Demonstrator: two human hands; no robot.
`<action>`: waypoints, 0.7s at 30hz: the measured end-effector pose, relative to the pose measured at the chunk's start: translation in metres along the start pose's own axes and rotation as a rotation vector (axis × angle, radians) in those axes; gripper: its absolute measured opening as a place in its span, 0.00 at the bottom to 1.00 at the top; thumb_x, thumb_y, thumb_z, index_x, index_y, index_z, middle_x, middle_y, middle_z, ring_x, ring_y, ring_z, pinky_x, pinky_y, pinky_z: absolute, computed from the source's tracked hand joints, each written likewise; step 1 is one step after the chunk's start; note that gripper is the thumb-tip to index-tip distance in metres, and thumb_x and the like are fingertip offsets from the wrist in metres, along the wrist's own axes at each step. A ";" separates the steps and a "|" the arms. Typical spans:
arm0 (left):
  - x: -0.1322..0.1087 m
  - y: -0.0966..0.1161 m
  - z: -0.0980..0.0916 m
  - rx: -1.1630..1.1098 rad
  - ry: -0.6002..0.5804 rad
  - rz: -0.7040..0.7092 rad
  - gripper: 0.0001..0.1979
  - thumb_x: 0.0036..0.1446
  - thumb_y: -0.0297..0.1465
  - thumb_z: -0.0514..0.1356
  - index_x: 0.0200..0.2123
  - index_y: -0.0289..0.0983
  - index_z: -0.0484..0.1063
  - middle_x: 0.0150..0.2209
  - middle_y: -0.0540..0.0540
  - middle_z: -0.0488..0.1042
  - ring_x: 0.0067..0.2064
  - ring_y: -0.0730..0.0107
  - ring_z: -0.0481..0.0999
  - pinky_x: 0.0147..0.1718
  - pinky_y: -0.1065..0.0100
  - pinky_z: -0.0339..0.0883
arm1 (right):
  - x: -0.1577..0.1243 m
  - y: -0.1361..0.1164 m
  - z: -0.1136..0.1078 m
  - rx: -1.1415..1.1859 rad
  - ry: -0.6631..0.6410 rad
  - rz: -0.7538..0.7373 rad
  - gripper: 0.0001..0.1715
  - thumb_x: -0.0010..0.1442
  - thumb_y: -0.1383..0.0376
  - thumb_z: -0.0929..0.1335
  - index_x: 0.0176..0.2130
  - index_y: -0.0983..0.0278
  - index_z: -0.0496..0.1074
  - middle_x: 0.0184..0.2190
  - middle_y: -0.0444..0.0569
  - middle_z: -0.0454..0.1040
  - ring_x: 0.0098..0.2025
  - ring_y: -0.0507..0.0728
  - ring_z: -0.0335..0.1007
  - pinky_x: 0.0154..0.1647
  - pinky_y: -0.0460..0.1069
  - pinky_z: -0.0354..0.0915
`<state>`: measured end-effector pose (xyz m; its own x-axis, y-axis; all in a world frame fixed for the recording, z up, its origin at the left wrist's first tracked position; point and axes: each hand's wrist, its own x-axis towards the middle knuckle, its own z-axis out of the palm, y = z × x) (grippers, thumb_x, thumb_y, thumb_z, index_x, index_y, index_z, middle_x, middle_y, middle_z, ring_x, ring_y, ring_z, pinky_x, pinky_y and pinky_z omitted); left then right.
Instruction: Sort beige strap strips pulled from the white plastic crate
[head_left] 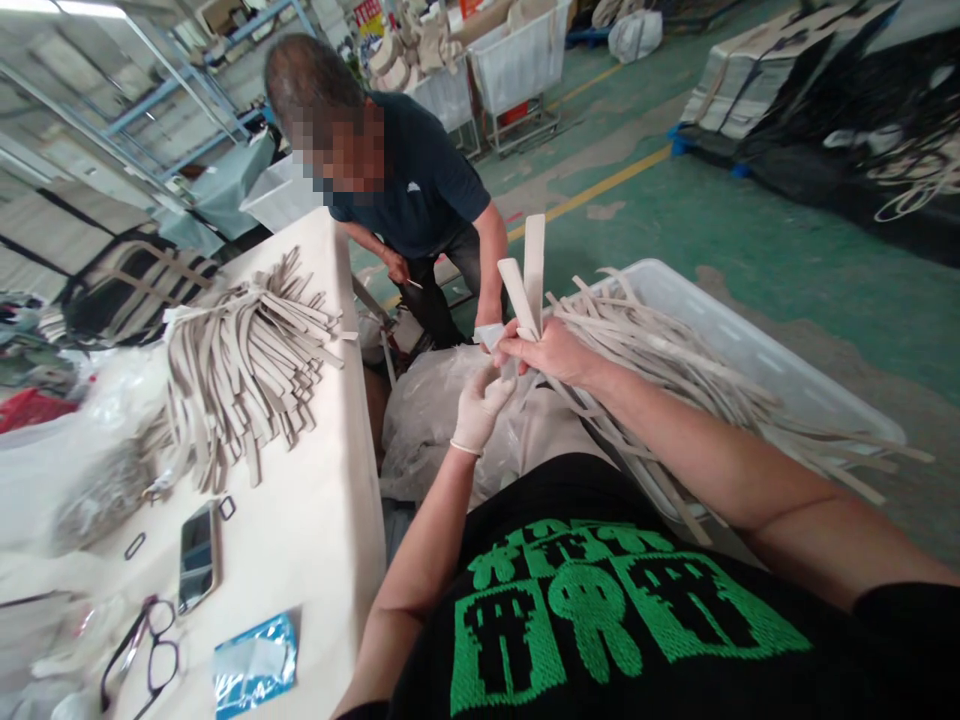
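My right hand (pixel 559 352) is closed around the folded end of a beige webbing strap (pixel 534 275), whose two flat ends stick up above the fingers. My left hand (pixel 480 405), in a thin white glove, is just below it with its fingers curled at the right fingertips. A small pale translucent piece shows between the two hands; what it is cannot be made out. Right beside them is a co-worker's hand with something white (pixel 490 335) at its fingers. More beige straps (pixel 660 345) lie heaped in a white plastic crate (pixel 750 350) to my right.
On the white table (pixel 322 560) at left lie a big bundle of straps (pixel 240 360), a phone (pixel 199 556), glasses (pixel 161 645), a blue packet (pixel 256 665) and two small buckle rings. A co-worker (pixel 420 180) leans in ahead. Clear plastic bags (pixel 427 410) sit below my hands.
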<state>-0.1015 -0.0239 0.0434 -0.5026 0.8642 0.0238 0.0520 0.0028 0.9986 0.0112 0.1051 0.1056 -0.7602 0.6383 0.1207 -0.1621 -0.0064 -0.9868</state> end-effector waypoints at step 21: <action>-0.060 -0.030 -0.007 -0.194 -0.220 -0.572 0.23 0.36 0.45 0.79 0.29 0.34 0.82 0.25 0.50 0.78 0.26 0.75 0.71 0.32 0.69 0.65 | 0.062 -0.001 -0.058 -0.028 0.639 0.250 0.09 0.72 0.74 0.65 0.51 0.74 0.71 0.32 0.45 0.80 0.20 0.46 0.45 0.29 0.45 0.60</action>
<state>-0.0791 -0.0799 0.0125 -0.2145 0.8362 -0.5048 -0.3389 0.4210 0.8414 0.0007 0.1891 0.1081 -0.2507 0.9491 -0.1906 -0.0072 -0.1987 -0.9800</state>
